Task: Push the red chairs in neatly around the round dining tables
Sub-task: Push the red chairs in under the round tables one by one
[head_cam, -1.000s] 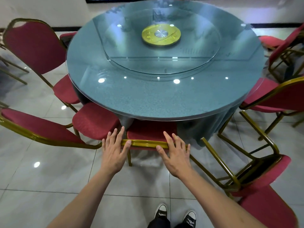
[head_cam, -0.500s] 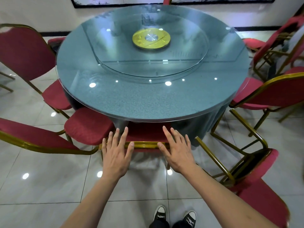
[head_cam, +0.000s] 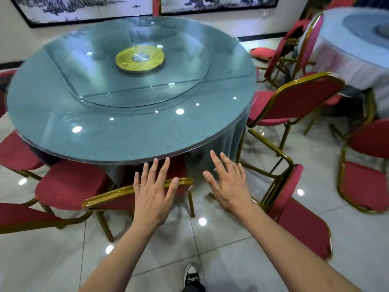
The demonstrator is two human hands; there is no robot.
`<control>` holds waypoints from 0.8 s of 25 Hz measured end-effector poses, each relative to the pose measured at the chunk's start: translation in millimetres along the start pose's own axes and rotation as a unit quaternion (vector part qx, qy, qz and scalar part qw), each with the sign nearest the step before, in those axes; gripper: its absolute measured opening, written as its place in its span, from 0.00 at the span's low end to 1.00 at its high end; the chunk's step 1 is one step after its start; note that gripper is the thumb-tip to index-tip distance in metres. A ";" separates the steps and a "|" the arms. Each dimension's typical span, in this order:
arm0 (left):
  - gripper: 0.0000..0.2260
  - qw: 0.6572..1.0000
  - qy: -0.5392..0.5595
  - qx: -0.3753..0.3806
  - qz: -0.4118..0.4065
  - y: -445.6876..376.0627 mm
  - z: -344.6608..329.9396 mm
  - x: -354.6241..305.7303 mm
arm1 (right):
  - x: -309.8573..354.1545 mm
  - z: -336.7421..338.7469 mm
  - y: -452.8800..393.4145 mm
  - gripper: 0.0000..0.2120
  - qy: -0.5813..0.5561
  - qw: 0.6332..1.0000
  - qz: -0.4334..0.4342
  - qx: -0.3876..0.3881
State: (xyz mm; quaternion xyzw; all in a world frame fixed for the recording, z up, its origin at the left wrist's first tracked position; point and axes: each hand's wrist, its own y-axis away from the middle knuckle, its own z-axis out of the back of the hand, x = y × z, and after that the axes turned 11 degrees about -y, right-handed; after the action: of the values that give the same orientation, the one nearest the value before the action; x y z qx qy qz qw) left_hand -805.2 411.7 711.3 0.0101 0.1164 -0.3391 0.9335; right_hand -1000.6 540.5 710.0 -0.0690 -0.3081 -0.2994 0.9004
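A round glass-topped table [head_cam: 130, 135] with a glass turntable and gold hub fills the upper left. Directly before me a red chair with a gold frame [head_cam: 109, 196] stands pushed in, its seat under the table edge. My left hand [head_cam: 154, 192] lies flat with straight fingers over the top rail of that chair's back. My right hand [head_cam: 228, 184] hovers open to the right of the chair, touching nothing. A tipped red chair [head_cam: 299, 224] lies at my lower right, its gold legs pointing toward the table.
More red chairs stand around: two at the left [head_cam: 69, 184] [head_cam: 14, 152], one at the table's right [head_cam: 303, 102], others at far right [head_cam: 366, 182]. A second round table with a white cloth [head_cam: 353, 60] is at upper right. Glossy tile floor; my shoe [head_cam: 191, 277] below.
My view has swung right, bringing the second table into sight. My right hand has come off the chair's back rail and moved right; my left hand stays on the rail.
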 end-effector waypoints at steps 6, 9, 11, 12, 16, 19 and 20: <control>0.31 0.997 0.010 0.022 -0.071 10.4 -8.3 -110.4 | -89.5 75.0 47.3 0.31 -0.019 0.998 -0.039 -0.036; 0.31 0.995 0.016 0.028 -0.096 23.4 -17.7 -170.3 | -138.2 111.4 74.7 0.31 -0.021 0.996 -0.059 -0.058; 0.31 0.994 0.019 0.031 -0.107 31.4 -23.9 -209.7 | -170.2 134.7 92.5 0.32 -0.020 0.995 -0.070 -0.072; 0.32 0.993 0.021 0.034 -0.114 35.7 -27.1 -230.4 | -187.6 147.1 101.3 0.32 -0.022 0.994 -0.077 -0.078; 0.34 0.990 0.028 0.045 -0.131 50.2 -40.6 -310.7 | -254.9 194.0 134.3 0.33 -0.028 0.990 -0.095 -0.103; 0.35 0.989 0.029 0.056 -0.133 61.4 -49.9 -356.0 | -292.5 221.8 148.8 0.33 -0.024 0.988 -0.100 -0.119; 0.35 0.989 0.025 0.059 -0.132 65.5 -54.3 -375.4 | -308.4 233.2 153.5 0.33 -0.021 0.987 -0.102 -0.120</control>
State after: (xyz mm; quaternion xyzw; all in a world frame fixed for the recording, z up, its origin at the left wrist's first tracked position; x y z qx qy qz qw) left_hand -1053.9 704.2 738.6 0.0578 0.1196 -0.4656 0.8750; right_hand -1225.7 890.2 722.1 -0.1514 -0.2946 -0.4226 0.8436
